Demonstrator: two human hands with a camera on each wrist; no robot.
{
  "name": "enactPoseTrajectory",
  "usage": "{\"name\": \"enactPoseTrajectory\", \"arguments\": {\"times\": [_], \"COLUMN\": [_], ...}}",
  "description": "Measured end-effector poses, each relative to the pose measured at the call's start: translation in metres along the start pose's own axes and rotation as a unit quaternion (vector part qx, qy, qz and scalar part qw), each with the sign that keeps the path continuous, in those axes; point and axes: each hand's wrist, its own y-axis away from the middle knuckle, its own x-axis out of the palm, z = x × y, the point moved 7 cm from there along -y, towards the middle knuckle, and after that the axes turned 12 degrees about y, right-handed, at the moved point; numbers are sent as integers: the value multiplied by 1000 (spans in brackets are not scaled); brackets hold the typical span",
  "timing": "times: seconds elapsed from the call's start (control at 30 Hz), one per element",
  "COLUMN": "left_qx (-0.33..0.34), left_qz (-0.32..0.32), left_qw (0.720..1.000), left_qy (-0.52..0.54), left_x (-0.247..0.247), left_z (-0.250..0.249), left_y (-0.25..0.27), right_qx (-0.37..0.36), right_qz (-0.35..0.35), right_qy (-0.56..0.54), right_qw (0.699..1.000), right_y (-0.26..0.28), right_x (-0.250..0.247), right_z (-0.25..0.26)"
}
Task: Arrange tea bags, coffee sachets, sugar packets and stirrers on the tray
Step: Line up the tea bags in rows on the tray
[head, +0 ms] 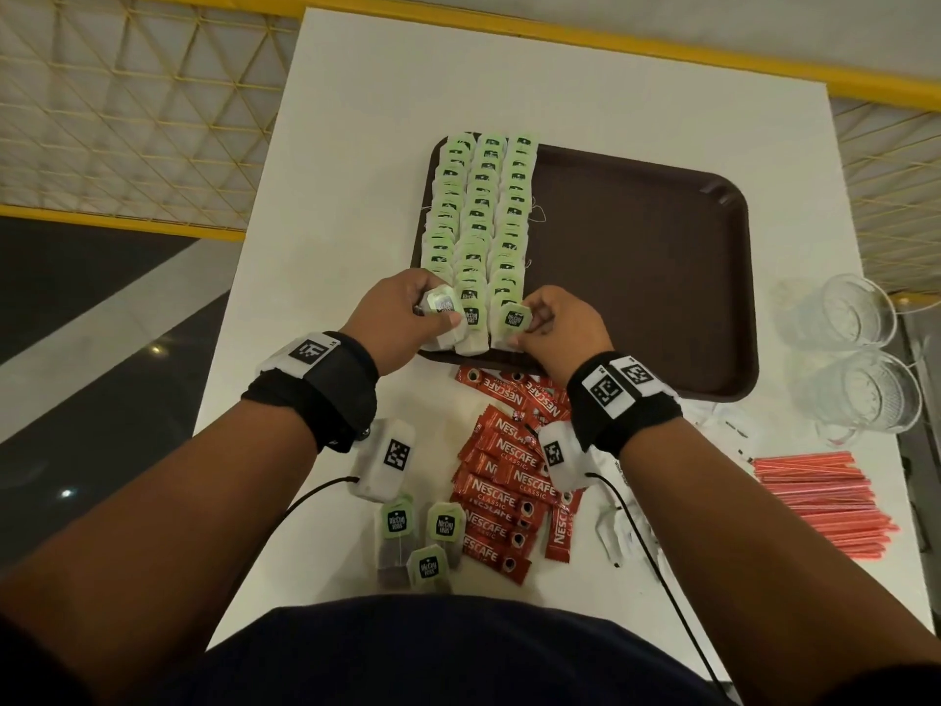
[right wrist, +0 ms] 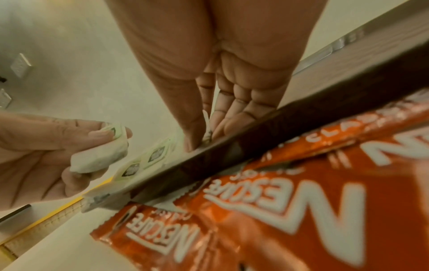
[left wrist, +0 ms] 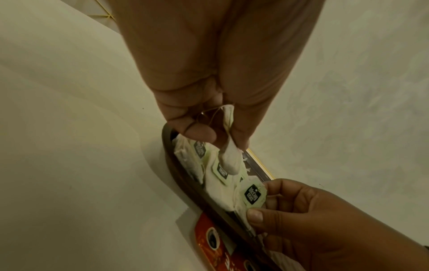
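Observation:
A brown tray carries three rows of green-tagged tea bags along its left side. My left hand grips one tea bag just above the near end of the left row; in the left wrist view that bag hangs pinched between thumb and fingers. My right hand pinches the nearest tea bag of the right row by its tag, at the tray's near rim. Three loose tea bags and red coffee sachets lie on the table beneath my wrists.
Orange stirrers lie in a pile at the right, with white sugar packets partly hidden by my right wrist. Two glass cups stand at the table's right edge. The tray's right part is bare.

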Motion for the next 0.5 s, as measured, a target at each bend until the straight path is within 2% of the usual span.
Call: {"name": "enactPoseTrajectory", "arguments": {"times": [0.17, 0.37, 0.5], "left_qx": [4, -36, -5], "left_qz": [-1, 46, 68], "left_qw": [1000, 998, 998], "left_qy": [-8, 26, 7], "left_x": [0, 10, 14], "left_z": [-2, -3, -9], "left_y": [-1, 0, 2], "right_qx": [-14, -19, -16], "right_qz": [14, 20, -4], "right_qy": [14, 55, 41], "right_qw": [1000, 998, 999], "right_y": [2, 1, -1], "right_x": [0, 2, 0], "right_z": [2, 7, 6]}}
